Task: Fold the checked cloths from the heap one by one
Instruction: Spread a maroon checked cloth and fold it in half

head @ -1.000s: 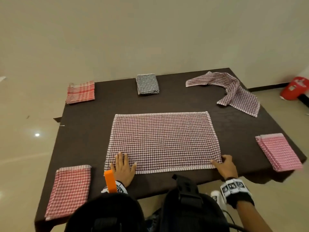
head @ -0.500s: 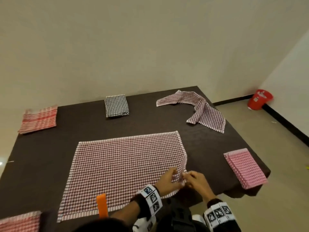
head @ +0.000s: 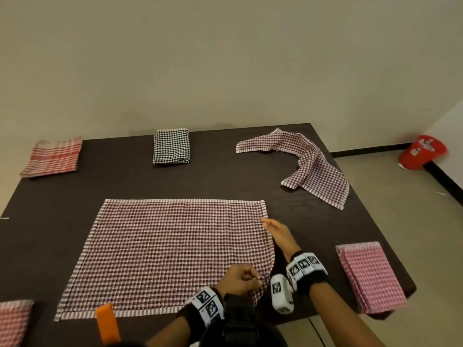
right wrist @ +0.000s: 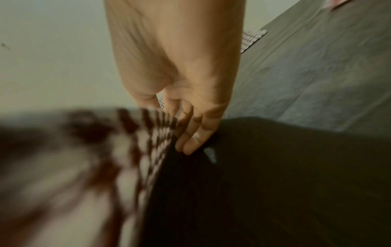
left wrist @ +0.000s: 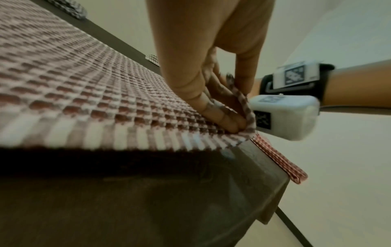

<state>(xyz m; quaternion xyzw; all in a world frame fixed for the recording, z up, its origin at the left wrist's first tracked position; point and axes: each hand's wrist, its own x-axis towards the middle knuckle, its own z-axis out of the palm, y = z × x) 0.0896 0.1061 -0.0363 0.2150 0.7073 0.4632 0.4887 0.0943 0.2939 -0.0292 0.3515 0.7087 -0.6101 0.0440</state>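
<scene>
Maroon checked cloth (head: pixel 172 249), flat, right edge pinched by both hands (head: pixel 240 279) (head: pixel 278 234).

My left hand (head: pixel 239 280) is bare, and so is my right hand (head: pixel 278 234); no sleeves cover my forearms. Round each wrist I wear a black strap (head: pixel 313 280) carrying white blocks (head: pixel 303 265) printed with black-and-white square code tags. Under my right wrist hangs a white boxy camera (head: pixel 281 293), with a code tag on its side and a thin dark cable (head: pixel 316 330) trailing back from it. On my chest, at the near edge, sits a black mount (head: pixel 239 319), and left of it an orange tab (head: pixel 107 323) sticks up.
</scene>
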